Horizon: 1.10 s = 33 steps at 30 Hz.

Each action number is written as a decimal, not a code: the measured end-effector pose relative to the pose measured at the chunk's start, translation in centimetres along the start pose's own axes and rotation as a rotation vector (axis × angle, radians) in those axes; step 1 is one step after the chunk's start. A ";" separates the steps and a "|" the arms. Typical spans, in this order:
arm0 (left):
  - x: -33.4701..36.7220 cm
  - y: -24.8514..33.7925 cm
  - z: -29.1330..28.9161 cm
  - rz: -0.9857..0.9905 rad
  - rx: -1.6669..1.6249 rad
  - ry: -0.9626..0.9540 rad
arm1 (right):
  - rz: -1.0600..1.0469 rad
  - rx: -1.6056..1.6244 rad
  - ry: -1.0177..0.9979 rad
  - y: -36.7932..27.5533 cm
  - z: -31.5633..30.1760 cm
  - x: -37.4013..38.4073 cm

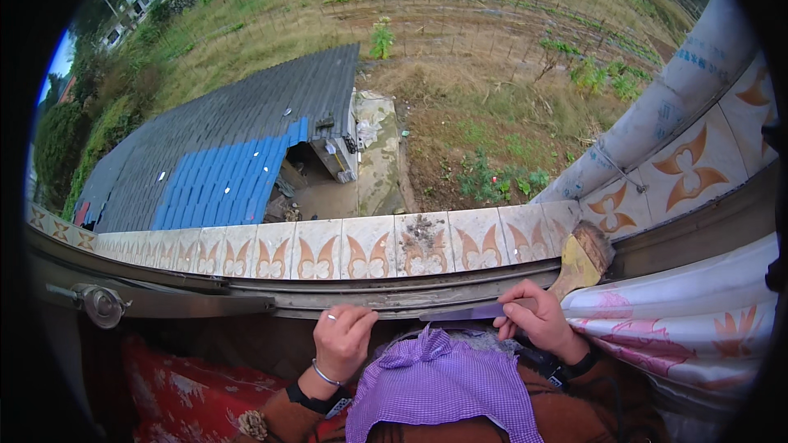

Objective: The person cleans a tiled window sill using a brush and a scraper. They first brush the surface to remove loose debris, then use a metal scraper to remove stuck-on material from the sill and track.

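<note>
A rough field [484, 33] is spread out beyond the window, with a shed [246, 131] roofed in grey and blue set below. Nearer, the view is crossed by a tiled ledge [320, 253], patterned in orange, and by the metal window track [394, 297] along its inner side. To the right a pale curtain [681, 312] is bunched; at the waist a purple checked apron [443, 390] is worn.

The right hand [538, 320] is closed around the near end of a flat blade [472, 312], its fingers curled and its thumb laid along the top. The blade is held level, just above the apron and beside the track, pointing left. By its look it should be light, thin and rather stiff; it is best taken by the handle end, as here, with the edges avoided.

A brush [584, 258] is seen at the right end of the track, its bristles over the ledge — whether its handle is touched by the right hand cannot be told. It looks light, with a firm handle and softer bristles; the handle is the place for a grip.

The left hand [341, 340] is placed at the track's inner edge, fingers together and bent — whether anything is pinched beneath cannot be told. A ring [332, 317] is worn on it. On the ledge, dark crumbs of dirt [423, 234] are scattered.
</note>
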<state>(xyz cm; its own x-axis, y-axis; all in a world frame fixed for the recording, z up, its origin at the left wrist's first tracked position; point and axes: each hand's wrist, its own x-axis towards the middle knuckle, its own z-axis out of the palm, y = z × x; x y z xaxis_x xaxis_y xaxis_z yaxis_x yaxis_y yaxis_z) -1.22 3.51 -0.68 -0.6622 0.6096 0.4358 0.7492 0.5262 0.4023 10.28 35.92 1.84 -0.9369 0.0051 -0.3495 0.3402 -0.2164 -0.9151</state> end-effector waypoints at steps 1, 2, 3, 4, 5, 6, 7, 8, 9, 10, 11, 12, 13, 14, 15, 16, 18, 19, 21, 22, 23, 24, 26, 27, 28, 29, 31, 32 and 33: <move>-0.6 0.2 0.2 -0.007 -0.011 0.014 | 0.000 0.019 0.020 0.4 0.2 -0.1; -1.0 0.2 0.5 0.007 -0.029 0.045 | 0.012 0.034 0.013 0.8 0.5 -0.1; -1.4 0.2 0.8 0.013 -0.017 0.065 | 0.015 0.055 0.021 1.1 0.7 -0.1; -1.6 0.2 1.0 0.016 -0.010 0.086 | 0.020 0.082 0.031 1.3 0.9 0.0; -1.9 0.1 1.2 0.012 -0.003 0.101 | 0.011 0.090 0.038 1.5 1.1 0.0; -2.1 0.0 1.3 0.018 0.015 0.137 | 0.005 0.104 0.047 1.7 1.1 0.0; -2.4 -0.1 1.2 -0.005 0.039 0.141 | 0.005 0.119 0.033 1.8 1.2 0.0; -2.7 -0.1 1.0 -0.029 0.063 0.144 | -0.011 0.107 0.058 1.9 1.4 0.0; -2.9 -0.2 0.8 -0.059 0.085 0.149 | -0.020 0.093 0.062 2.0 1.4 0.0; -3.1 -0.3 0.7 -0.064 0.101 0.146 | -0.028 0.079 0.066 2.1 1.6 0.0; -3.3 -0.3 0.6 -0.073 0.112 0.145 | -0.079 0.078 0.089 2.2 1.8 0.0; -3.4 -0.2 0.6 -0.082 0.121 0.142 | -0.101 0.084 0.033 2.4 2.1 0.1; -3.5 -0.2 0.6 -0.088 0.130 0.147 | -0.033 0.067 0.043 2.6 2.4 0.2; -3.5 -0.2 0.6 -0.091 0.139 0.152 | -0.017 0.067 0.037 2.9 2.9 0.4; -3.6 -0.2 0.7 -0.095 0.148 0.158 | -0.001 0.063 0.024 3.1 3.4 0.7; -3.6 -0.2 0.8 -0.084 0.132 0.161 | 0.007 0.040 0.023 3.3 3.9 0.9; -3.5 -0.4 1.2 -0.073 0.097 0.160 | 0.022 0.076 0.021 3.5 4.8 1.5; -3.4 -0.4 1.4 -0.045 0.086 0.168 | 0.011 0.092 0.013 3.6 5.3 1.8; -3.3 -0.5 1.9 -0.017 0.044 0.174 | 0.037 0.090 -0.007 3.5 6.0 2.4; -3.2 -0.5 2.2 -0.009 0.027 0.180 | 0.048 0.091 -0.015 3.4 6.2 2.6; -3.1 -0.5 2.3 0.007 0.020 0.176 | 0.059 0.088 -0.018 3.2 6.4 2.8; -3.0 -0.4 2.4 0.017 0.009 0.168 | 0.072 0.085 -0.021 3.0 6.4 2.8; -2.7 -0.3 2.4 0.035 0.000 0.167 | 0.077 0.083 -0.044 2.4 6.1 2.7; -2.4 -0.3 2.3 0.036 0.009 0.186 | 0.086 0.073 -0.025 2.1 5.7 2.6; -2.1 -0.2 2.1 0.028 0.012 0.202 | 0.075 0.072 -0.032 1.6 5.1 2.3; -1.8 0.0 1.8 0.023 0.009 0.224 | 0.084 0.059 -0.025 1.3 4.5 2.0; -0.7 -0.1 1.4 0.025 0.003 0.157 | 0.009 0.100 0.074 0.7 3.1 1.5; 0.0 -0.2 1.2 0.023 -0.002 0.124 | -0.025 0.108 0.091 0.5 2.5 1.3; 0.6 -0.4 0.9 0.077 -0.011 0.073 | -0.070 0.120 0.113 0.3 1.9 1.1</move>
<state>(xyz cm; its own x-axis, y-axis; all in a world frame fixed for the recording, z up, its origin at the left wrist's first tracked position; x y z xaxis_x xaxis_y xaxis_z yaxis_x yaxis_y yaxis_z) -1.90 4.26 -1.31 -0.6024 0.6027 0.5233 0.7979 0.4730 0.3737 9.18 34.04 1.51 -0.9407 0.1322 -0.3124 0.2563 -0.3263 -0.9098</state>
